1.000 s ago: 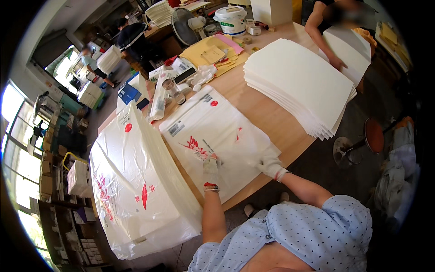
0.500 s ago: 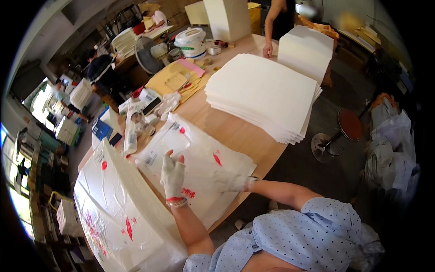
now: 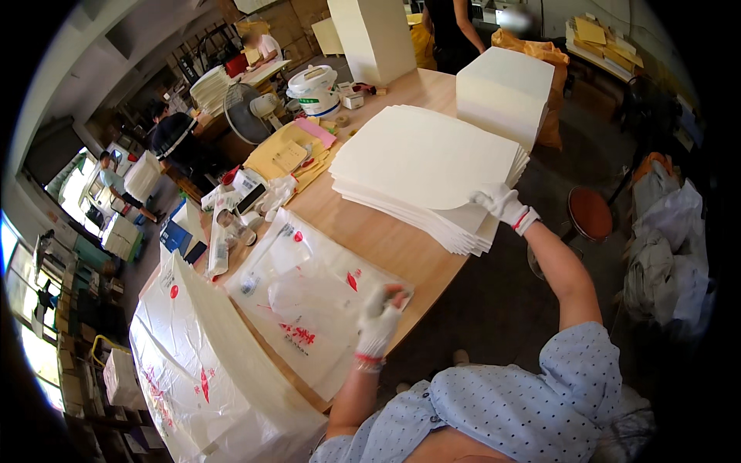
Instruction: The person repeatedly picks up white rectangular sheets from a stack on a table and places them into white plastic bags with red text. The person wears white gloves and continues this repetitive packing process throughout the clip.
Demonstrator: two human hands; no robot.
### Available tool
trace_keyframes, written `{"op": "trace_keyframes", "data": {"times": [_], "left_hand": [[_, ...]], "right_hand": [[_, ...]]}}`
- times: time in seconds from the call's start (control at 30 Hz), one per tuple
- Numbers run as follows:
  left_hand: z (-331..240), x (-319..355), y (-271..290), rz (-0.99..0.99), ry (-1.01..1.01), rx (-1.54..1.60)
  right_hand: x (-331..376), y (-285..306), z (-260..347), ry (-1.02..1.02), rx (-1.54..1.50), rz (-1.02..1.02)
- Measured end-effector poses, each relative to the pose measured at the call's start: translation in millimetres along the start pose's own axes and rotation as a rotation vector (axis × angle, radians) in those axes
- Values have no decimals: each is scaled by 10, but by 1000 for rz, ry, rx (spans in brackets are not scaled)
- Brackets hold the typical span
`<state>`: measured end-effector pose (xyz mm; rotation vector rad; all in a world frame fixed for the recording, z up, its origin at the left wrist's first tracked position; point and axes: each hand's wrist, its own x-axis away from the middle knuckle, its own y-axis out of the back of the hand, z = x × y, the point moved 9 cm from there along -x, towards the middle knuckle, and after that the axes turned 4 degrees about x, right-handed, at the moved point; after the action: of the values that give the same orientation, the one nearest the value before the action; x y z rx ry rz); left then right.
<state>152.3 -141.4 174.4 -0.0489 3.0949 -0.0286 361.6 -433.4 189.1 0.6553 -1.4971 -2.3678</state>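
Right hand (image 3: 503, 207) at the sheets' (image 3: 421, 158) corner
It bends partly, grip unclear; left hand (image 3: 378, 322), half-curled by the bag (image 3: 312, 289), hold unclear.

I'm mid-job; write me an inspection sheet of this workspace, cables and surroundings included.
Surface: wooden table, brown top showing between bags and sheets.
Job's things: printed plastic bags lying flat; white sheets stacked, edges uneven; plastic-covered stack at left.
Clutter: yellow papers, dark phone, white bucket.
Hands: left hand gloved, over the bags, contact unclear; right hand gloved, at the sheets' right-hand edge.
Cables: nothing seen.
Surroundings: red-topped stool, fan, other people.
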Motion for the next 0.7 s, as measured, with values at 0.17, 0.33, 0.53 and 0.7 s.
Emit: {"op": "trace_keyframes", "data": {"times": [0.17, 0.33, 0.53, 0.7], "left_hand": [[657, -134, -827, 75, 520, 1151], [151, 249, -286, 172, 448, 611], [-30, 516, -448, 156, -119, -595], [593, 541, -519, 398, -48, -936]], "right_hand": [[699, 238, 1511, 441, 41, -208], [1200, 225, 3, -82, -193, -222], [1537, -438, 1181, 15, -347, -165], [1507, -1411, 1480, -377, -1028, -203]]}}
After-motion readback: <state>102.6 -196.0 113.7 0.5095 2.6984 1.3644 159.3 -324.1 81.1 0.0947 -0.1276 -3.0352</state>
